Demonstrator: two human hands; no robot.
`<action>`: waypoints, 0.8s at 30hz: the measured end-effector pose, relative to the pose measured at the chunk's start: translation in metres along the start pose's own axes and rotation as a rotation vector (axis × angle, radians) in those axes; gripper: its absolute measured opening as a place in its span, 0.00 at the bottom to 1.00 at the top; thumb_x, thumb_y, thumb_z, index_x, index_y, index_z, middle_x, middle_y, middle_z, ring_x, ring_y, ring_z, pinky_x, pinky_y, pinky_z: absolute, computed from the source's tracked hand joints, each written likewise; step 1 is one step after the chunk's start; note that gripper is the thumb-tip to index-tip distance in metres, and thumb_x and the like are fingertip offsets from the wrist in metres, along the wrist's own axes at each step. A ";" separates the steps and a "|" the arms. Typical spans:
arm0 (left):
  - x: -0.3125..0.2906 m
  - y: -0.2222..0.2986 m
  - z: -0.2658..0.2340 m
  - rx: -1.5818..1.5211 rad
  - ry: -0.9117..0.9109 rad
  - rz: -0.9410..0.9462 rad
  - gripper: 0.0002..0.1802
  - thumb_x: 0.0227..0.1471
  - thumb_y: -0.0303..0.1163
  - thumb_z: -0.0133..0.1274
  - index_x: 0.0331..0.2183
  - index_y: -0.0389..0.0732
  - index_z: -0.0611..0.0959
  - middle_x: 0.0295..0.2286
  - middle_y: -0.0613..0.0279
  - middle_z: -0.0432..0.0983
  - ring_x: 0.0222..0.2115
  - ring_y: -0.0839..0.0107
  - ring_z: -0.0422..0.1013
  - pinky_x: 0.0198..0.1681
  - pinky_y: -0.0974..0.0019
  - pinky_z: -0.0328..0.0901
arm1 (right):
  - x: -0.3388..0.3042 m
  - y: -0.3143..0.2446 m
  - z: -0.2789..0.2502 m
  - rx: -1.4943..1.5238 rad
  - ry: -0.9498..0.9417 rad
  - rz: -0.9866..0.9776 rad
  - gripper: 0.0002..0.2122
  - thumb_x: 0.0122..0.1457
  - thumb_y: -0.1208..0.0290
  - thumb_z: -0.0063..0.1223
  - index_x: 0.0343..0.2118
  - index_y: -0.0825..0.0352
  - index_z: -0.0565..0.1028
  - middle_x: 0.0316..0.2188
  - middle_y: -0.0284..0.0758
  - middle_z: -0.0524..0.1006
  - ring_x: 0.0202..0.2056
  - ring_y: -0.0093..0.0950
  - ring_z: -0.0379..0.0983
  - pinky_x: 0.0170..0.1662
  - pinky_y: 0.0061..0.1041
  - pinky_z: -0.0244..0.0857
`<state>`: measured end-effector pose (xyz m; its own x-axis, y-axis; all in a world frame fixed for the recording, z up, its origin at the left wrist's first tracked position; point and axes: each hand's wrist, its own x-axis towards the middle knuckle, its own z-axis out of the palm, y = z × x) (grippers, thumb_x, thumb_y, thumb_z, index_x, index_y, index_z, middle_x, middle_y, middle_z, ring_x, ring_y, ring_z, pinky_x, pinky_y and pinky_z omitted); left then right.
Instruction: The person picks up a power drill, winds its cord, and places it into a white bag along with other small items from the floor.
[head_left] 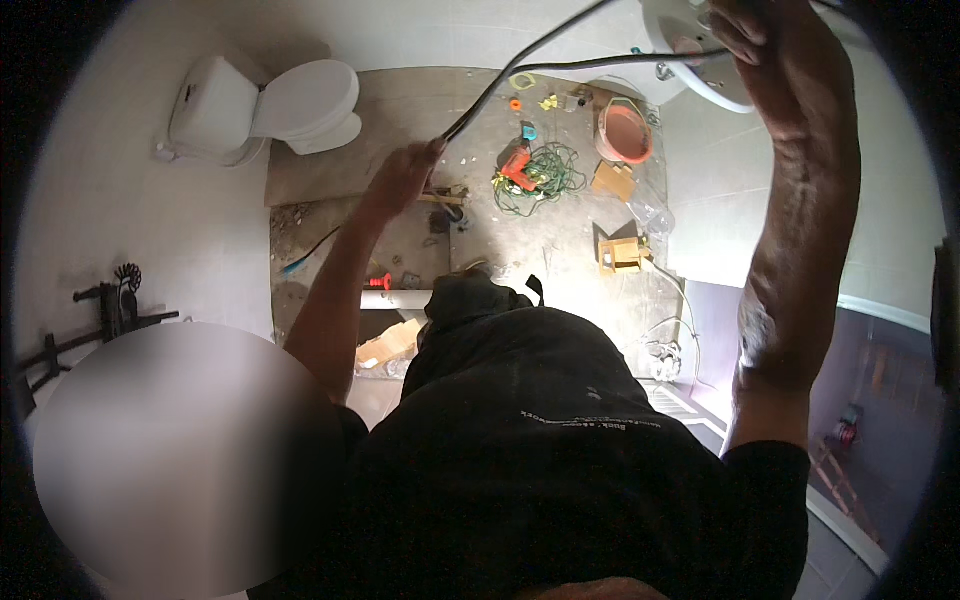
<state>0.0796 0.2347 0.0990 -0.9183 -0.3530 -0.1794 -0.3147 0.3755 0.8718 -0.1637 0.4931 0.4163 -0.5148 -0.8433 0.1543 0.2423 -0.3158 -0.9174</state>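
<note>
Left hand fisted around thin dark cable; right hand apparently gripping round white fixture.

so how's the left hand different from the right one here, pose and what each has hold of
The left hand is closed in a fist around the dark cable, low and out in front; the right hand is raised to the picture's top edge, against the round white fixture.
The left arm is bent at the elbow; the right arm stretches nearly straight up.
The left hand's grip is plain; whether the right hand grips or only touches the fixture cannot be told.
Both are bare, and the cable runs from one toward the other.
</note>
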 end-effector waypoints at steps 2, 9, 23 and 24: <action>0.052 0.007 0.001 0.090 -0.044 0.258 0.28 0.66 0.53 0.39 0.32 0.35 0.76 0.20 0.62 0.66 0.21 0.70 0.64 0.28 0.60 0.63 | -0.012 -0.011 -0.034 -0.202 -0.125 -0.002 0.14 0.71 0.61 0.39 0.39 0.67 0.71 0.23 0.31 0.67 0.23 0.24 0.62 0.30 0.24 0.58; 0.174 0.047 0.072 0.474 -0.317 0.133 0.20 0.64 0.33 0.43 0.57 0.50 0.74 0.26 0.52 0.74 0.33 0.56 0.75 0.36 0.55 0.71 | -0.115 0.046 -0.101 -0.072 0.627 -0.019 0.13 0.71 0.62 0.38 0.35 0.65 0.69 0.26 0.36 0.72 0.31 0.30 0.68 0.41 0.34 0.62; 0.287 -0.057 0.274 0.698 -0.328 0.343 0.34 0.60 0.60 0.44 0.39 0.34 0.81 0.37 0.44 0.78 0.42 0.47 0.74 0.43 0.51 0.70 | -0.217 0.177 -0.103 -0.043 1.278 0.217 0.12 0.69 0.58 0.41 0.35 0.60 0.70 0.34 0.31 0.72 0.37 0.27 0.69 0.43 0.34 0.63; 0.282 -0.058 0.292 0.664 -0.277 0.421 0.34 0.59 0.60 0.45 0.39 0.34 0.81 0.37 0.44 0.78 0.42 0.47 0.74 0.44 0.52 0.70 | -0.221 0.183 -0.098 -0.057 1.295 0.194 0.12 0.70 0.58 0.41 0.35 0.60 0.70 0.33 0.31 0.72 0.37 0.26 0.69 0.43 0.34 0.64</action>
<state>-0.2316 0.3639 -0.1352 -0.9895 0.1203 -0.0797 0.0710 0.8867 0.4568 -0.0865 0.6645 0.1782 -0.8954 0.1644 -0.4137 0.3825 -0.1914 -0.9039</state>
